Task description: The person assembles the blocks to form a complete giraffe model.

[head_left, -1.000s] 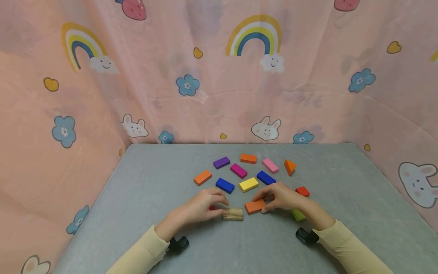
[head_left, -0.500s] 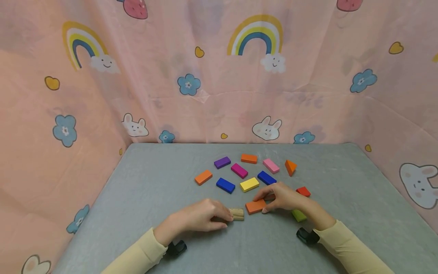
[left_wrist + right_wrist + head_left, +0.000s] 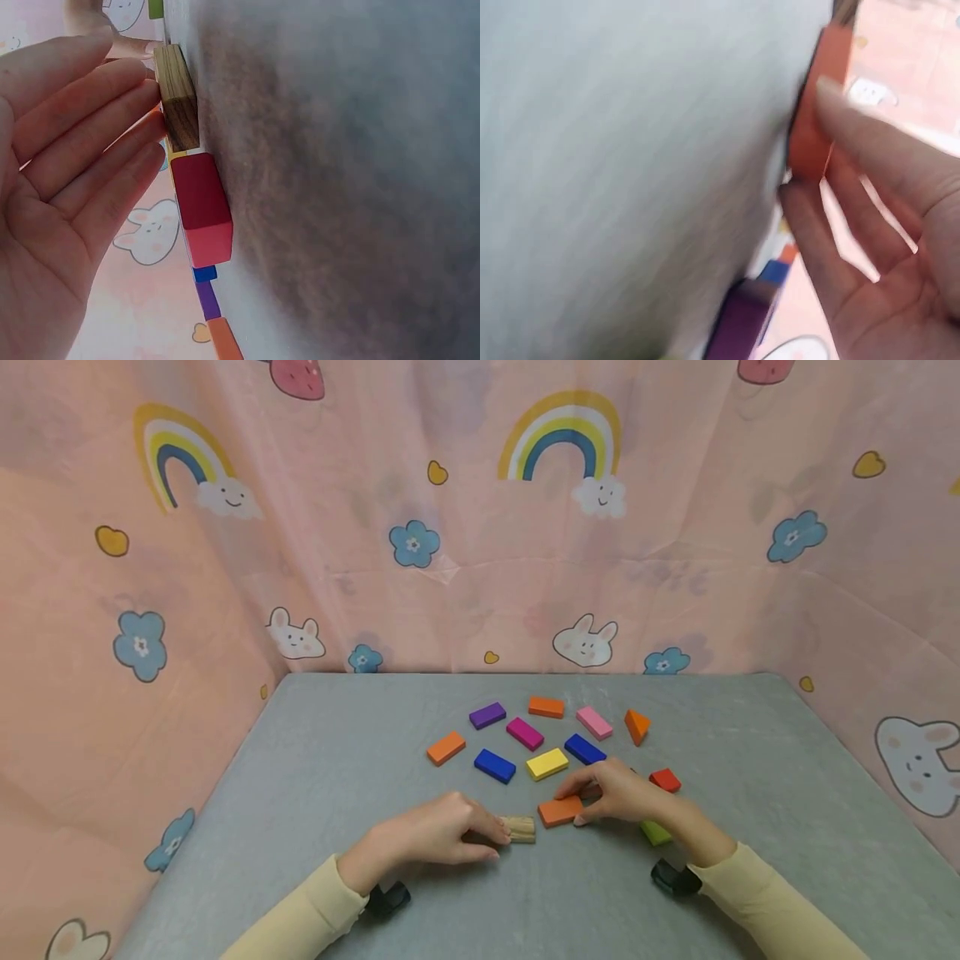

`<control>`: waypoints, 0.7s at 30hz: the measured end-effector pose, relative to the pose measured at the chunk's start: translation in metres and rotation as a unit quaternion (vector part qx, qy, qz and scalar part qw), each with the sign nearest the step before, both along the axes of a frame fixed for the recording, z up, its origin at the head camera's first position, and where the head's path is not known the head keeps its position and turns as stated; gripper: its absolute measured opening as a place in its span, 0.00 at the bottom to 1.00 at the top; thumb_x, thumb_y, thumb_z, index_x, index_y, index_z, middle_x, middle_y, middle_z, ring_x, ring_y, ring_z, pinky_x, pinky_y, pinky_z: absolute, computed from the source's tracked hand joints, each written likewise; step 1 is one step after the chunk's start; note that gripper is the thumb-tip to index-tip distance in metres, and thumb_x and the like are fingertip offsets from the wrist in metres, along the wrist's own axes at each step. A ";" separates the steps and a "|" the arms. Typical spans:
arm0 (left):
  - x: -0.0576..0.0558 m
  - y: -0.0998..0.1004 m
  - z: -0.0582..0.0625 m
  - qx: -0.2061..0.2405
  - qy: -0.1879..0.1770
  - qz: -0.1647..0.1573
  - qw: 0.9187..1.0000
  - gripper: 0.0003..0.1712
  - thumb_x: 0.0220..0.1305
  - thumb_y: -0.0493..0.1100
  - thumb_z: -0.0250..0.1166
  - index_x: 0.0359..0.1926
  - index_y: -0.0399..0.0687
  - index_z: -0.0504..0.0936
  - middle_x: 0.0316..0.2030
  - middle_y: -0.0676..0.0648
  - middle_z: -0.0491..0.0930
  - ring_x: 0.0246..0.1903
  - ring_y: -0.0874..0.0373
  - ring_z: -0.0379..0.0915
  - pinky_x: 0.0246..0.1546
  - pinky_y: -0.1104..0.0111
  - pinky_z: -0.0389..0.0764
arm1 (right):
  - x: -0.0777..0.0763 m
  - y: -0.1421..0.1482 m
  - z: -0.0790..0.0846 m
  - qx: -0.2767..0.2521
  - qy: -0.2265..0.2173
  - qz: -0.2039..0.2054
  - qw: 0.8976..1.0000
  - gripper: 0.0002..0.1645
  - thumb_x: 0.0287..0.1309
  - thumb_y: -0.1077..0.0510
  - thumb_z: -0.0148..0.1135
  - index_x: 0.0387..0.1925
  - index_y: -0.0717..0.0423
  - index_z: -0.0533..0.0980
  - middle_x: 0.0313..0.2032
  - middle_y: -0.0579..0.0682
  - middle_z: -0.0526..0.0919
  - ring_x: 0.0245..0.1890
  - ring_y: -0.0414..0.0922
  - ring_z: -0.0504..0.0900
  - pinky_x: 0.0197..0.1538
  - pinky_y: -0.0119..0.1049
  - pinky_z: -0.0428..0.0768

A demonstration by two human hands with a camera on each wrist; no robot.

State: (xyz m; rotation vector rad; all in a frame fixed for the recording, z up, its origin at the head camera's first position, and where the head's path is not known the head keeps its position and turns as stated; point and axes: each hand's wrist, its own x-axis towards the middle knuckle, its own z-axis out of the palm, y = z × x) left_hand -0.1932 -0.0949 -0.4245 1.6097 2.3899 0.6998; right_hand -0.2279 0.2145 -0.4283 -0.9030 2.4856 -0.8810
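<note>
Clearly woodgrain block (image 3: pixel 522 829) against left grip (image 3: pixel 431 832), orange oblong (image 3: pixel 558 812) in right grip (image 3: pixel 621 789).

In the head view the left hand (image 3: pixel 431 833) covers the left end of the striped brown wooden block (image 3: pixel 521 829) and all of the red rectangular block (image 3: pixel 204 210) that the left wrist view shows. The right hand (image 3: pixel 611 791) hides the right end of the orange rectangular block (image 3: pixel 558 812). The near edge of the grey desk (image 3: pixel 577 910) is cut off, as are both cream cloth sleeves (image 3: pixel 300 914). In the right wrist view the thumb (image 3: pixel 874 139) is blurred and the dark purple block (image 3: pixel 739 322) cut off below.
</note>
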 end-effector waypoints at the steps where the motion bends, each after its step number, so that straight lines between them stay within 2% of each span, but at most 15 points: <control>1: 0.000 0.000 0.000 0.001 -0.004 0.000 1.000 0.15 0.64 0.48 0.62 0.49 0.50 0.84 0.44 0.58 0.84 0.51 0.73 0.74 0.53 0.82 0.71 | 0.002 -0.002 0.002 0.002 0.007 -0.007 1.000 0.19 0.48 0.57 0.72 0.45 0.48 0.82 0.44 0.44 0.84 0.46 0.43 0.82 0.48 0.37 0.82; 7: -0.002 -0.001 0.000 0.002 -0.025 0.003 1.000 0.16 0.64 0.49 0.63 0.49 0.51 0.84 0.45 0.58 0.84 0.52 0.74 0.74 0.52 0.82 0.72 | 0.008 -0.018 0.012 -0.002 0.048 -0.035 0.998 0.20 0.48 0.55 0.73 0.46 0.50 0.82 0.44 0.44 0.85 0.46 0.44 0.82 0.46 0.37 0.82; 11: -0.003 -0.002 0.000 0.001 -0.040 0.006 0.999 0.16 0.63 0.50 0.63 0.49 0.51 0.84 0.44 0.59 0.84 0.51 0.75 0.74 0.51 0.82 0.72 | 0.009 -0.033 0.017 -0.011 0.056 -0.024 0.998 0.20 0.48 0.55 0.73 0.46 0.54 0.82 0.43 0.47 0.85 0.45 0.45 0.82 0.45 0.36 0.82; 16: -0.004 -0.001 0.000 -0.002 -0.044 0.005 0.999 0.16 0.63 0.51 0.63 0.49 0.52 0.84 0.44 0.59 0.84 0.50 0.75 0.74 0.50 0.83 0.73 | 0.006 -0.048 0.016 -0.009 0.068 -0.015 0.998 0.20 0.48 0.55 0.73 0.45 0.54 0.82 0.42 0.46 0.85 0.43 0.43 0.82 0.45 0.34 0.82; 21: -0.004 -0.001 0.000 -0.003 -0.044 0.004 0.999 0.16 0.63 0.51 0.63 0.49 0.51 0.85 0.45 0.58 0.84 0.51 0.75 0.74 0.50 0.83 0.73 | 0.003 -0.057 0.013 -0.016 0.058 0.001 0.998 0.18 0.48 0.56 0.73 0.43 0.53 0.82 0.40 0.45 0.85 0.41 0.41 0.82 0.44 0.32 0.82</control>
